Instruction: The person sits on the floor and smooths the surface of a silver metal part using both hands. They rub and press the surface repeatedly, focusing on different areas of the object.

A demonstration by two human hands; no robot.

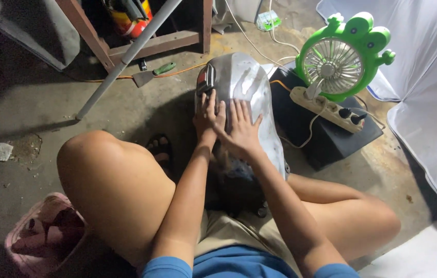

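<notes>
A bare-metal silver motorcycle fuel tank (239,77) lies on the floor between my knees, its far end pointing away from me. My left hand (207,114) grips the tank's left side, fingers curled over the edge near a dark emblem. My right hand (241,128) lies flat on the top of the tank, fingers spread and pressed against the metal, right next to the left hand. Whether something thin sits under the right palm is hidden.
A green frog-shaped fan (339,56) and a white power strip (326,105) stand on a black box (326,134) to the right. White sheeting (424,77) hangs far right. A green-handled scraper (151,74), a grey pole (125,56) and a wooden frame (151,44) lie beyond. A pink basket (40,239) sits at lower left.
</notes>
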